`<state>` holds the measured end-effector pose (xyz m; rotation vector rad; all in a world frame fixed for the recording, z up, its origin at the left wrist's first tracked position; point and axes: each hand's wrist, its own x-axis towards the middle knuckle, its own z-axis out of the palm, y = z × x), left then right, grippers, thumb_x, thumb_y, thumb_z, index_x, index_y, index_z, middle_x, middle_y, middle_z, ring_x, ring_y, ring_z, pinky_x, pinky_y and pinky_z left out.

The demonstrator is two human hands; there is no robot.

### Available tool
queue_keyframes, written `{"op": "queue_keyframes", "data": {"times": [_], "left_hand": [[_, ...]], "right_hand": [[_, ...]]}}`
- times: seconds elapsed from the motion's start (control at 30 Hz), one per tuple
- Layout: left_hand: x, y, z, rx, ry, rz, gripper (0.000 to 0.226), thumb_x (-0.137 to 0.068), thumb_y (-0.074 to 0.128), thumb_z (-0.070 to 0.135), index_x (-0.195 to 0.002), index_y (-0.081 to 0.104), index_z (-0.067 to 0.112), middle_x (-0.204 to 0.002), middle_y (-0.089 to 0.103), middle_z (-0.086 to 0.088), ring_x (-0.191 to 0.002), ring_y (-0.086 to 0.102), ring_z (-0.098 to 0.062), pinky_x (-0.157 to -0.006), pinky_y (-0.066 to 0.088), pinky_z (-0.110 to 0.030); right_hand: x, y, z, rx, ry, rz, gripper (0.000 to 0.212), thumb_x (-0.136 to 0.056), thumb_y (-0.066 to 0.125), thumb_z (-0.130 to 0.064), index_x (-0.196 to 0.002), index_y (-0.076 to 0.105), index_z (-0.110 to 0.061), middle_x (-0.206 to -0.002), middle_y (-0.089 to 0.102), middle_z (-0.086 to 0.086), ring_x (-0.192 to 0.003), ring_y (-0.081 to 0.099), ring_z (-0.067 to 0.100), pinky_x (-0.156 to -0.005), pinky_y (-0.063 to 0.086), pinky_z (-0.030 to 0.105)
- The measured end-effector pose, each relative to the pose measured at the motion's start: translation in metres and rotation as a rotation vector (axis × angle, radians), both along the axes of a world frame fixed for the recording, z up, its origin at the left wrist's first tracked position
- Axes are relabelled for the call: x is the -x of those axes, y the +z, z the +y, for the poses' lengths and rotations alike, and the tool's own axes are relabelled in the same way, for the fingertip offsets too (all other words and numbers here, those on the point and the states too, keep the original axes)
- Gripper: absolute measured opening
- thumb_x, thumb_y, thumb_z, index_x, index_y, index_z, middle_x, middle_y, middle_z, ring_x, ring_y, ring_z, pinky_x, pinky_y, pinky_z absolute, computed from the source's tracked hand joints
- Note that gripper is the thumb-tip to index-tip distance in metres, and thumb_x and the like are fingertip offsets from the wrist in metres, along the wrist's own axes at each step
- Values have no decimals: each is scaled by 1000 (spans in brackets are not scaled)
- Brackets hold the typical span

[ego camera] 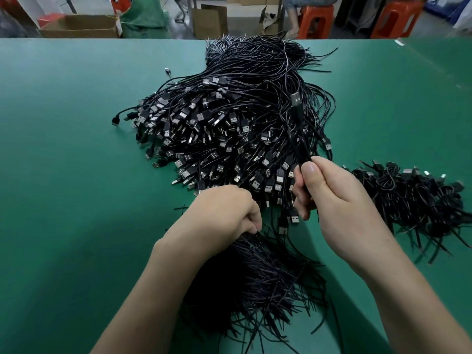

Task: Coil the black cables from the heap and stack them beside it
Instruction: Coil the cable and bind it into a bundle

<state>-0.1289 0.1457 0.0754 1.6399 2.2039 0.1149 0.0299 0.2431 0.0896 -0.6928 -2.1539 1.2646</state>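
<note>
A big heap of black USB cables (229, 123) covers the middle of the green table (76, 149), plugs towards me. My right hand (332, 200) pinches a folded black cable (297, 129) and holds it upright above the heap's right side, its USB plug (295, 99) at the top. My left hand (224, 213) sits at the heap's near edge, fingers curled round thin black ties from a bundle (255, 277) lying close to me. A stack of coiled cables (413, 200) lies to the right of the heap.
Past the table's far edge are cardboard boxes (79, 26), a green sack (145, 19) and two orange stools (315, 21). A lone plug (167, 71) lies left of the heap. Bare green table surface spreads to the left and far right.
</note>
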Motion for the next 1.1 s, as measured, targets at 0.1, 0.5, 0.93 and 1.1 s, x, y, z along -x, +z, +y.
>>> {"op": "queue_keyframes", "data": {"times": [0.1, 0.5, 0.93, 1.1], "left_hand": [[4, -2, -4, -88, -23, -43, 9, -101, 63, 30, -99, 71, 33, -100, 65, 13, -104, 52, -1, -93, 46, -30], [-3, 19, -14, -673, 248, -847, 14, -97, 72, 10, -102, 79, 21, -83, 77, -2, -77, 73, -14, -76, 59, -22], [-13, 17, -7, -721, 258, -1199, 22, -98, 60, 21, -99, 82, 22, -86, 77, 2, -77, 65, -4, -66, 51, -16], [-10, 11, -7, -754, 218, -1186, 24, -93, 68, 6, -101, 82, 23, -94, 79, 10, -86, 70, 3, -80, 53, -12]], "right_hand": [[0, -1, 1, 6, -20, 18, 39, -110, 34, -30, -75, 49, -27, -62, 52, -6, -57, 51, 13, -59, 45, 30], [0, 6, -3, -56, 4, 26, 35, -107, 34, -37, -78, 50, -24, -67, 59, -1, -56, 57, 18, -60, 49, 39], [2, 6, -5, 26, 22, -11, 36, -107, 38, -39, -74, 46, -28, -59, 43, -13, -55, 35, 9, -58, 31, 36], [0, 13, -12, 370, 148, 115, 39, -110, 37, -30, -77, 51, -17, -59, 36, -10, -47, 33, 12, -46, 39, 33]]}}
